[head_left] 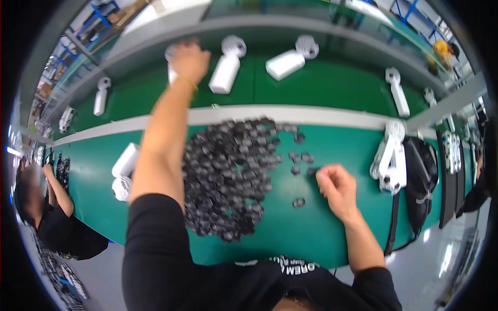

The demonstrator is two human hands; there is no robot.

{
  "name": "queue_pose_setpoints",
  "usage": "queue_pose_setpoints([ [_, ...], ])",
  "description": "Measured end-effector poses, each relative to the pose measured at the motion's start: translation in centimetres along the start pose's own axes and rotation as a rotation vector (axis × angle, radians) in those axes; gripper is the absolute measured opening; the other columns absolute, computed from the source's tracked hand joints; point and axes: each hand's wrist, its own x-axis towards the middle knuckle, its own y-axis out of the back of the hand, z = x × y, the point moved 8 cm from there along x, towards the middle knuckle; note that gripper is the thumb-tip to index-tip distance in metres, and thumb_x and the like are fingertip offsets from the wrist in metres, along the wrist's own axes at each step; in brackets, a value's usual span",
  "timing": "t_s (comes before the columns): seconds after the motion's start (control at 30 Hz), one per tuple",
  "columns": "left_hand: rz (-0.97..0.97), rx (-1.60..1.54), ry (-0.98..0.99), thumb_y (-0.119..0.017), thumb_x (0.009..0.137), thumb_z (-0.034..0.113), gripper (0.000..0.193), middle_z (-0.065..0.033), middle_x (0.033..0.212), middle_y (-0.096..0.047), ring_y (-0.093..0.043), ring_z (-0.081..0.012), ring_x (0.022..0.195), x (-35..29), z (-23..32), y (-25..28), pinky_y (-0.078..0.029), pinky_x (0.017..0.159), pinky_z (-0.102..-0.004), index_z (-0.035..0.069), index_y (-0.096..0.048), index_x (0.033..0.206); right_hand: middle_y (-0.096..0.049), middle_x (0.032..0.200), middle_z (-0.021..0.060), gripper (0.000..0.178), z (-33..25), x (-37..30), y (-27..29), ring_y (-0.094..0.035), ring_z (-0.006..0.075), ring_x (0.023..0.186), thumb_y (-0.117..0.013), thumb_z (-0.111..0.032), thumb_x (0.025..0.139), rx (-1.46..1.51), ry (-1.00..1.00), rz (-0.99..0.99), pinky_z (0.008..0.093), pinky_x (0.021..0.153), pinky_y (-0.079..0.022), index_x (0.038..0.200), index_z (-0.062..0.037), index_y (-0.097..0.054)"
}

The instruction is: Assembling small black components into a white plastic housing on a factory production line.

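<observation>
head | left hand (190,59) on white fan (171,70) | right hand (336,187) at black parts (228,171)

Black backpack (421,181) at the bench's right end, seated co-worker in black (49,215) at left, blue shelving (106,15) beyond

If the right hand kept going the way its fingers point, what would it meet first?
The right hand points left and slightly away, toward a loose small black part just off its fingertips; the big pile of black parts lies beyond. Depth is uncertain.
</observation>
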Motion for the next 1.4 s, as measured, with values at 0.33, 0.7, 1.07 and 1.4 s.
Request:
queue_pose_setpoints([
  [0.33,-0.405,-0.822,0.541,-0.080,0.072,0.034,0.079,-0.0174,0.107,-0.061,-0.065,-0.0280,0.087,0.2,-11.7,-9.0,-0.054,0.073,-0.0383,-0.008,-0.039,0.125,-0.058,0.074,-0.0024,0.011,-0.7,1.5,-0.1,-0.052,0.0031,0.064,-0.062,-0.015,0.093,0.153,0.012,0.039,0.0183,0.053,-0.041,0.093,-0.0036,-0.061],
  [0.7,-0.886,-2.051,0.459,-0.047,0.095,0.054,0.056,-0.0054,0.084,-0.059,-0.061,-0.0130,0.072,-19.6,4.3,17.0,-0.055,0.051,-0.0295,0.002,-0.052,0.115,-0.061,0.083,0.0014,0.014,-3.3,0.4,-1.3,-0.056,0.0090,0.070,-0.067,-0.014,0.089,-0.307,0.368,0.084,0.0235,0.061,-0.045,0.096,-0.0025,-0.066],
  [1.07,-1.254,-1.752,0.498,-0.070,0.085,0.015,0.040,-0.0111,0.091,-0.062,-0.067,-0.0200,0.071,-36.1,10.1,18.9,-0.059,0.063,-0.0349,-0.002,-0.049,0.114,-0.061,0.079,0.0049,0.019,-4.9,2.3,-4.3,-0.057,0.0142,0.066,-0.070,-0.019,0.084,-0.739,0.453,-0.020,0.0296,0.060,-0.047,0.090,-0.0021,-0.065],
  [1.4,-1.101,-1.961,0.685,-0.068,0.085,0.010,0.055,-0.0135,0.101,-0.062,-0.067,-0.0214,0.079,-37.5,11.9,16.9,-0.059,0.066,-0.0351,0.002,-0.035,0.129,-0.061,0.073,-0.0004,0.014,-6.1,-6.7,-5.3,-0.053,0.0040,0.062,-0.068,-0.016,0.089,0.321,-0.031,-0.105,0.0191,0.053,-0.039,0.088,-0.0038,-0.060],
])
